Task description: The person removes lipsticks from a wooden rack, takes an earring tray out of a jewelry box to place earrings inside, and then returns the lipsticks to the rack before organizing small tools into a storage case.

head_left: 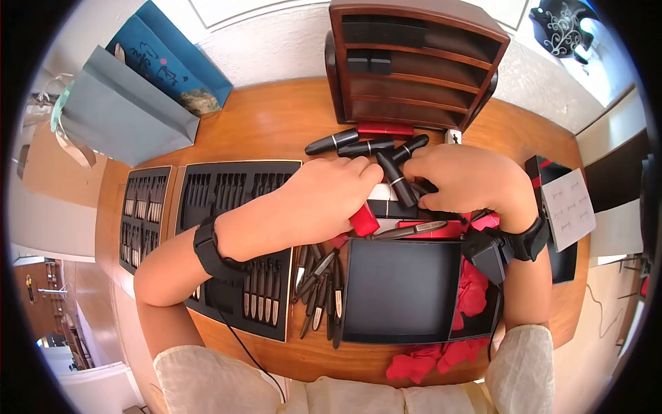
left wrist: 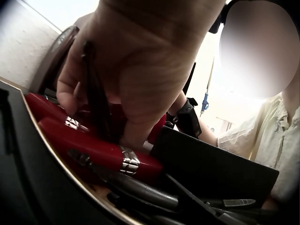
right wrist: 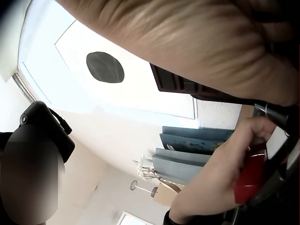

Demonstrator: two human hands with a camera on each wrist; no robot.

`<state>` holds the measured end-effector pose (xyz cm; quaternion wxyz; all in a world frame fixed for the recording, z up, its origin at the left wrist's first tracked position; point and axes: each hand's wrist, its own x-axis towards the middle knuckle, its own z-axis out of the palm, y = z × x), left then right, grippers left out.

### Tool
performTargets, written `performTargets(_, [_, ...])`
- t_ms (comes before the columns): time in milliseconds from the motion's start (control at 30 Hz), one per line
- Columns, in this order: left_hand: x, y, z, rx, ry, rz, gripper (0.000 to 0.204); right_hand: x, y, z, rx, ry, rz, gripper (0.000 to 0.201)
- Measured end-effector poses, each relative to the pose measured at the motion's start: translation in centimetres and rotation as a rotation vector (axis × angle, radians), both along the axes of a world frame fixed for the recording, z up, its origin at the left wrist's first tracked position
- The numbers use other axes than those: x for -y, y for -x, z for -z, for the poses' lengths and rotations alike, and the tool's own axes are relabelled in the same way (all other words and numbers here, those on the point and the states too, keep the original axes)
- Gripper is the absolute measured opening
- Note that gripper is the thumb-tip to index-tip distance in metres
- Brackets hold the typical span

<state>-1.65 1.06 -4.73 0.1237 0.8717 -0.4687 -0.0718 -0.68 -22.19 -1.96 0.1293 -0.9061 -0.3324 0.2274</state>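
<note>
My left hand reaches over the middle of the table, with a red tube projecting from under its thumb side; in the right wrist view this red tube lies against the palm. Red tubes with silver bands lie below that hand in the left wrist view. My right hand curls its thumb and fingers at a glossy black tube with a silver band, whose upper end is close to the left fingertips. More black tubes lie behind the hands.
Slim black tubes lie loose beside an open black box and red petals. Slotted cases stand left, paper bags behind. A wooden shelf stands at the back; a white card leans at right.
</note>
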Motion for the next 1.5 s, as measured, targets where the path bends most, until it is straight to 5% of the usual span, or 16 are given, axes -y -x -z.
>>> performTargets(200, [-0.2,-0.3,-1.0,-0.052,-0.048,-0.059,0.053,0.2,-0.2,0.0,-0.044,-0.004,0.015,0.025])
performTargets(400, [-0.7,-1.6,-0.8,-0.131,0.115,-0.144,0.030,-0.5,0.1,-0.7,-0.053,0.105,0.061,0.028])
performTargets(733, [-0.7,-1.8,-0.7,0.028,0.003,0.039,0.029,1.3,-0.6,-1.1,-0.072,-0.121,0.034,0.027])
performTargets(967, [-2.1,-3.7,-1.7,-0.444,0.254,-0.020,0.031,2.1,0.5,-4.2,0.026,-0.128,0.118,0.027])
performTargets(1033, [-2.1,-3.5,-1.8,-0.709,0.379,-0.145,0.032,2.4,0.7,-4.2,-0.015,-0.351,-0.011,0.030])
performTargets(1267, [-1.3,-2.5,-2.3,-0.767,0.525,-0.190,0.030,0.9,1.7,-4.1,0.201,-0.598,-0.027,0.034])
performTargets(1467, [-1.3,-2.7,-1.9,-0.904,0.574,-0.250,0.032,1.2,1.0,-5.0,0.129,-0.467,0.157,0.015])
performTargets(1500, [-1.3,-2.8,-2.4,-0.700,0.396,-0.281,0.033,1.4,0.6,-4.8,0.128,-0.465,0.159,0.015])
